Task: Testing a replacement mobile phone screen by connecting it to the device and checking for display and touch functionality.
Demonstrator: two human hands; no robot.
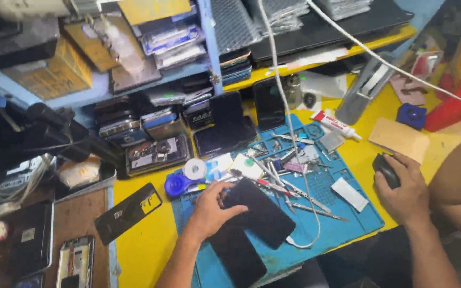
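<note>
The left hand [209, 212] rests on the blue mat [364, 218], its fingers curled over the near-left corner of a black phone [260, 212] that lies flat at the mat's middle; a second dark phone [237, 256] lies just below it, partly under the wrist; the grip looks like a steadying hold rather than a lift. The right hand [401, 194] sits off the mat's right edge on the yellow bench, fingers closed round a small black object [386, 170], which I cannot identify. A white cable [300, 176] hangs down across the mat and loops beside the phone; tweezers [294, 193] and other small tools lie scattered just above and right of the phone; a tape roll [195, 168] stands at the mat's upper-left corner; a glue tube [335, 124] lies beyond its top edge. By my reading the phone is being positioned for work; the next move calls for a firm hold on it and a free right hand to pick a tool.
</note>
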